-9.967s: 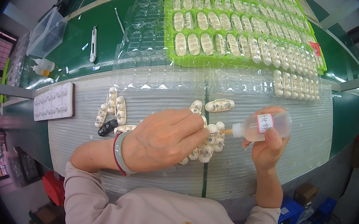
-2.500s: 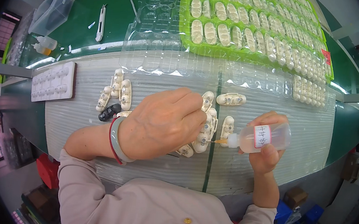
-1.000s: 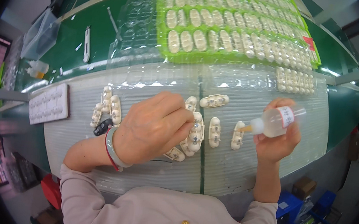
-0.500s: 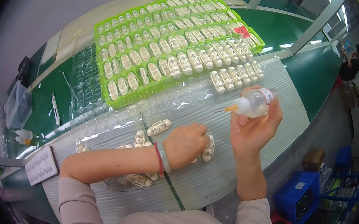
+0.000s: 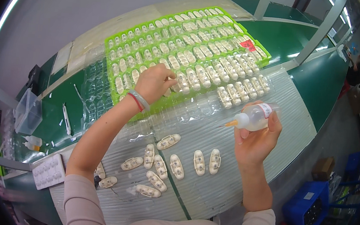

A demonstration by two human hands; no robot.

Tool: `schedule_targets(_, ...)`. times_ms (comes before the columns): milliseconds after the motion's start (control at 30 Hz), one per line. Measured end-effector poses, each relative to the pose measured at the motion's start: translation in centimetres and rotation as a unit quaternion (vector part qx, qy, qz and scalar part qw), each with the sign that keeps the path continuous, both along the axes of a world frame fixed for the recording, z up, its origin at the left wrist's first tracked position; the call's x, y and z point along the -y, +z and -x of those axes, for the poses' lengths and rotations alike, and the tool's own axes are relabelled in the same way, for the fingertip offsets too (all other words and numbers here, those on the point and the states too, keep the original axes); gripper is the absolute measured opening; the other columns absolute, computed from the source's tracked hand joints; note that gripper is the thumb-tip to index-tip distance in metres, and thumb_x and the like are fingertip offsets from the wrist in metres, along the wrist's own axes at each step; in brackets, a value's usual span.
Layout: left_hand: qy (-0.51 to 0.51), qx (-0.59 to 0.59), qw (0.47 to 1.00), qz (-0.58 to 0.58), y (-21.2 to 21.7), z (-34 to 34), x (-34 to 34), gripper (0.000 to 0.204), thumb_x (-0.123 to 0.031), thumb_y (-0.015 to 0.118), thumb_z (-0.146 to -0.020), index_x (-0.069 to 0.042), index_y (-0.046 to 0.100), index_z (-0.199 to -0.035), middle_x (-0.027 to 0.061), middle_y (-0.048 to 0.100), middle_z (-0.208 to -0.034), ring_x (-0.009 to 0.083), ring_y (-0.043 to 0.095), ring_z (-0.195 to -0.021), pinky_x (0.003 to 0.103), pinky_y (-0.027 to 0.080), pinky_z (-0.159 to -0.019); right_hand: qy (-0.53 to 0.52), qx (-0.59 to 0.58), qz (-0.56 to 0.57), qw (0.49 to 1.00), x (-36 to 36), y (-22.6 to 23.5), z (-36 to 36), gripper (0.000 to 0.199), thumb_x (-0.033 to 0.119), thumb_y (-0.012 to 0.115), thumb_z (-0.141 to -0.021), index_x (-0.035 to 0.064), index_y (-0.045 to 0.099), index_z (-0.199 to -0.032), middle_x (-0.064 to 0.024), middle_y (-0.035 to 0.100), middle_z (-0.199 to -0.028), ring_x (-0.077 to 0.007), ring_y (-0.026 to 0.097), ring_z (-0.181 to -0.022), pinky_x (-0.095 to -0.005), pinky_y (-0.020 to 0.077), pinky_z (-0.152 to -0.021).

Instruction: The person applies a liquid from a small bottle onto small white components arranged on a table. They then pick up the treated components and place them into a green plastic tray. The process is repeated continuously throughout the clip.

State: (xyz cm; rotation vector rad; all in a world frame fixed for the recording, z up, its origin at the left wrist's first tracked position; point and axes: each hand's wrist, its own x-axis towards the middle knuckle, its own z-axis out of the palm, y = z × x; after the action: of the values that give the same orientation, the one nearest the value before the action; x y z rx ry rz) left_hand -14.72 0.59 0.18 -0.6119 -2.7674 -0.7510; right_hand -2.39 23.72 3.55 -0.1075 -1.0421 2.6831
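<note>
My right hand (image 5: 257,139) is wrapped round a clear squeeze bottle (image 5: 255,118) with a white cap and an orange needle tip, held above the mat and pointing left. My left hand (image 5: 154,83) reaches over the green tray (image 5: 113,82), its thumb and fingers pinched on a white oval part in a near row; the fingers partly hide that part. Two white oval parts (image 5: 199,163) lie side by side on the mat in front of me. Several more oval parts (image 5: 160,167) with small round fittings are scattered to their left.
Clear plastic blister sheets (image 5: 184,117) lie under and before the tray. At the left are a cutter knife (image 5: 66,120), a clear box (image 5: 29,113), a small bottle (image 5: 33,142) and a white moulded plate (image 5: 49,171). A blue crate (image 5: 305,207) stands at the lower right; another person (image 5: 358,67) sits far right.
My left hand has gone from the loose parts on the mat up to the green tray, leaving two oval parts in view there. The bottle stays in my right hand.
</note>
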Motion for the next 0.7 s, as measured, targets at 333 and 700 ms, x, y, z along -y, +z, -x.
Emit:
schedule_targets(333,-0.015,-0.018,0.999,-0.032,-1.0,1.0,-1.0,0.009,-0.013,0.069,-0.074,-0.004,0.067,-0.076,0.0114,0.054,-0.072,0.0261,0.056,-0.066,0.037,0.044,-0.062,0.112,-0.035,0.009,0.993,-0.4,-1.9,0.4,0.027,0.031,0.051,-0.088,0.0085,0.047,-0.102,-0.0071,0.058,-0.084,-0.0156,0.057,-0.061,-0.0298,0.0435,-0.04)
schedule_targets(700,-0.015,-0.016,1.0,-0.011,-0.7,0.8,-1.3,0.011,-0.014,0.069,-0.074,-0.003,0.067,-0.076,0.0113,0.056,-0.072,0.0257,0.057,-0.067,0.037,0.044,-0.062,0.145,-0.043,0.025,0.988,-0.4,-1.5,0.0,0.022,0.026,0.054,-0.087,0.0101,0.045,-0.1,-0.0055,0.057,-0.086,-0.0142,0.059,-0.069,-0.029,0.0448,-0.042)
